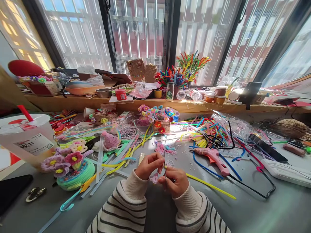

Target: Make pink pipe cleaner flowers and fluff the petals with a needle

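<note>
My left hand [150,165] and my right hand [175,181] meet low in the middle of the view, both in striped sleeves, fingers pinched. Between them sits a small pink pipe-cleaner flower [154,177] on a thin wire stem [164,152] that rises straight up from the fingers. Both hands are closed on this flower and stem. Pink fluff scraps [165,149] lie on the grey table [267,207] just beyond the hands.
A pink glue gun [212,156] with a black cord lies to the right, scissors [213,140] and a heap of coloured pipe cleaners [206,127] behind it. At left stand a flower-topped green basket [73,168] and a lidded drink cup [26,137]. A cluttered windowsill [155,104] runs behind.
</note>
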`<state>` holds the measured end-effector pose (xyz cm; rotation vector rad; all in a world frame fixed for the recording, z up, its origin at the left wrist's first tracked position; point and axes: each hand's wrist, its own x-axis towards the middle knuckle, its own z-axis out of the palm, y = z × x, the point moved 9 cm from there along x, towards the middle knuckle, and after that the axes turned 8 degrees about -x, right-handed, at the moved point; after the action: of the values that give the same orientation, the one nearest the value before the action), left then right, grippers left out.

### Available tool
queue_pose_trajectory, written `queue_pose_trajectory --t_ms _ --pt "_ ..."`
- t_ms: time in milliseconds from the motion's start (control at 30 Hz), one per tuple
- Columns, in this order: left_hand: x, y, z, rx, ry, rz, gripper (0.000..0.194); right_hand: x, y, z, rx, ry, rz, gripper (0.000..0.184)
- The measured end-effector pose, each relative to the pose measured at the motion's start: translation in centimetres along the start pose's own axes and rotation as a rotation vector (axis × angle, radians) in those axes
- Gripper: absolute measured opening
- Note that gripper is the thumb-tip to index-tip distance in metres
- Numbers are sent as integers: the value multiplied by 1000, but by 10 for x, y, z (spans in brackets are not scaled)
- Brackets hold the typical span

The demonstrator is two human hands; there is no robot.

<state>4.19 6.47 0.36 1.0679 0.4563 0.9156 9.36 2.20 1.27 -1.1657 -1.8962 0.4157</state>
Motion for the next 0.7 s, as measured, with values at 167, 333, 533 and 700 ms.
queue_pose_trajectory --t_ms 167,333,533,700 --pt "0 2 -1 -11 10 17 26 -2 5 -2 49 66 37 56" --pt "-2 4 1 15 5 28 27 0 1 -2 92 49 63 60" --pt "-4 2 4 72 1 -30 27 2 -9 -1 101 -24 46 63" --pt "-3 2 3 52 -9 -21 27 0 -3 -6 41 40 44 54"
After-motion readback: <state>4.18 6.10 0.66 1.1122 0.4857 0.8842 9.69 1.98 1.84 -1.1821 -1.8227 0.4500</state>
